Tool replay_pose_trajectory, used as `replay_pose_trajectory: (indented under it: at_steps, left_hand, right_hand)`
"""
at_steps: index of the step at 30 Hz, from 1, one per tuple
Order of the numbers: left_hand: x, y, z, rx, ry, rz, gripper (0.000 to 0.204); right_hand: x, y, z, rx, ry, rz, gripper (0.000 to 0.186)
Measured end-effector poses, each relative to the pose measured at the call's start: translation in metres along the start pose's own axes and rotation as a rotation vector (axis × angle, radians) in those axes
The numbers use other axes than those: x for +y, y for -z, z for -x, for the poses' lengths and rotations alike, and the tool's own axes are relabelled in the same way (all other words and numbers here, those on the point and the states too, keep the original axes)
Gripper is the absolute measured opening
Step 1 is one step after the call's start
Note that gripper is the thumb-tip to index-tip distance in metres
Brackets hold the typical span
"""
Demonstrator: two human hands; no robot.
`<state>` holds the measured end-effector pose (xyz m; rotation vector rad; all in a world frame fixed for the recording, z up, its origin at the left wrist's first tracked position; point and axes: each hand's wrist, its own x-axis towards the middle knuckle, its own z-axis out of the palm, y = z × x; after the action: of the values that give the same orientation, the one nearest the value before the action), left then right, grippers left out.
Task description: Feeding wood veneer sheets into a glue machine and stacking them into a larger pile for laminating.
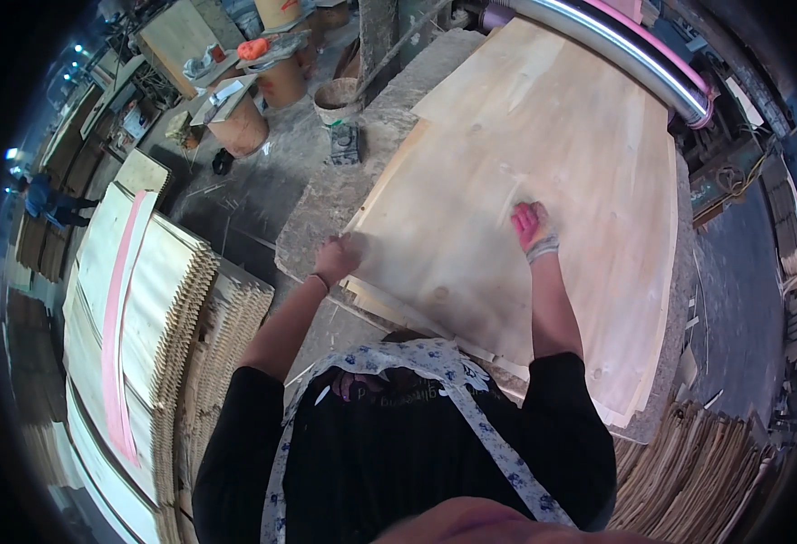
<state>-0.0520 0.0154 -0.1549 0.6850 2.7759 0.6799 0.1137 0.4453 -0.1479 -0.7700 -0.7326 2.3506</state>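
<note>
Veneer sheet at 3 o'clock from left hand, nearer its edge. Right hand mid-sheet, fingers curled; either grip, cannot tell. Roller at sheet's 1 o'clock.

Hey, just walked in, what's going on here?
A person is handling thin, pale wooden sheets that lie layered on a worn table. The left hand is at the sheets' left edge, blurred, its grip unclear. The right hand, gloved in pink and white, is over the top sheet with fingers curled. A shiny metal roller is at the far end, and a stack of wood sheets stands to the left.
</note>
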Motion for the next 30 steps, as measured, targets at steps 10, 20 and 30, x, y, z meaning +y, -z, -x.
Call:
replay_pose_trajectory:
  at_steps: [10, 20, 30]
  left_hand:
    - [0.029, 0.024, 0.010, -0.050, -0.062, -0.068, 0.046]
    - [0.044, 0.069, -0.007, 0.043, -0.314, 0.527, 0.023]
    - [0.044, 0.115, -0.006, -0.173, -0.124, 1.196, 0.017]
  right_hand:
    - [0.047, 0.022, 0.225, -0.242, -0.305, 0.334, 0.047]
    - [0.056, 0.055, 0.315, -0.190, -0.732, 0.130, 0.054]
    - [0.079, 0.034, 0.338, 0.117, -0.507, -0.240, 0.057]
